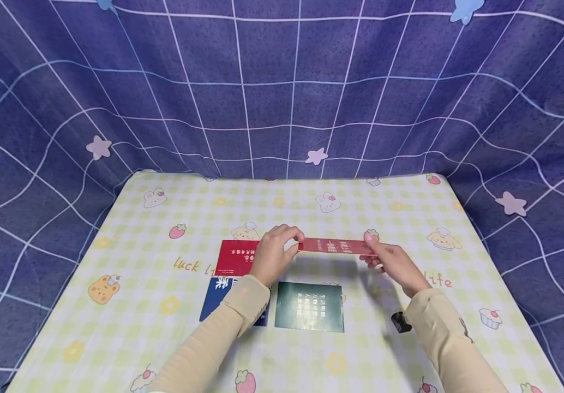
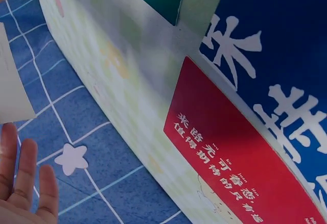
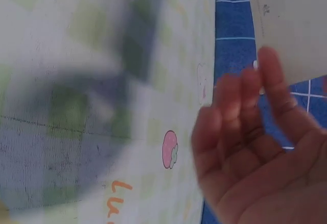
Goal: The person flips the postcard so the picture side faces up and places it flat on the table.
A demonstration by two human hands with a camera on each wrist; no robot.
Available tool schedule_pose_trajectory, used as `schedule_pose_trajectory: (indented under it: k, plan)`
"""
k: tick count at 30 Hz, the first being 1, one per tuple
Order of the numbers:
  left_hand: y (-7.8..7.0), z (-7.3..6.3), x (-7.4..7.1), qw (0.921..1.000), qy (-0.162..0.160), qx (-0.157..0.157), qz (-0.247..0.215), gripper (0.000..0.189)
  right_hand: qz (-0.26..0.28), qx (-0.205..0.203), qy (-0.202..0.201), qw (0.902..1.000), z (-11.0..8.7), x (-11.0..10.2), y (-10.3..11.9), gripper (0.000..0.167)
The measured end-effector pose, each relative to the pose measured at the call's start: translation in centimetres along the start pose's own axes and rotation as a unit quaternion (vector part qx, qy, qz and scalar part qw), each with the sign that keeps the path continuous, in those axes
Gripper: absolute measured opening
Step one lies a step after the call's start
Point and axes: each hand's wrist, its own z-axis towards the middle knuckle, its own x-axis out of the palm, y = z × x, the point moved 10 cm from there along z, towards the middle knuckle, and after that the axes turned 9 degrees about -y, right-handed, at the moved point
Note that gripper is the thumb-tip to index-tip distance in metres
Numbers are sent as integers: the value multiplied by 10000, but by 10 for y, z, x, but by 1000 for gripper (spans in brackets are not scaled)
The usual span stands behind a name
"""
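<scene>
A red card (image 1: 336, 246) with white printed characters is held up above the table, tilted toward the head camera. My left hand (image 1: 274, 251) pinches its left end, and the thumb and fingers of my right hand (image 1: 395, 265) pinch its right end. In the right wrist view, the card's pale back (image 3: 296, 25) shows beyond the fingertips. Another red card (image 1: 232, 257) lies flat beside my left hand, partly covered by it. Below that one, a blue card (image 1: 211, 300) lies partly under the left forearm. A dark green card (image 1: 309, 307) rests to the right of the blue one.
A pale green checked tablecloth (image 1: 139, 245) with cartoon prints covers the table. Near the right cuff sits a small black object (image 1: 401, 322). Blue grid-patterned fabric (image 1: 272, 109) hangs behind and along both sides of the table.
</scene>
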Motion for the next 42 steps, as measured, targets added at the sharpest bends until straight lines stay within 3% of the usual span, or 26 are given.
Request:
schedule_pose_trajectory:
  k: [8,17,22,30,35,42]
  plan:
    - [-1,-1,0,10000,-54,-37,62,28,289,-396,-110,9987,1,-1,5,32]
    - [8,-3,8,9966,282,-720,284,26,177,-676,-509,9963,0,-6,7,35]
    - [11,-7,15,9928,683,-873,448,18,11,-626,-649,9959,1,-7,5,36]
    - [12,-4,13,9939,745,-709,401,13,-397,-499,-911,9938,4,-5,4,35]
    - [15,-1,10,9928,641,-759,672,20,-597,-591,-959,9918,5,1,10,34]
    - [16,1,4,9921,436,-527,1049,24,-850,-704,-995,9889,7,8,17,32]
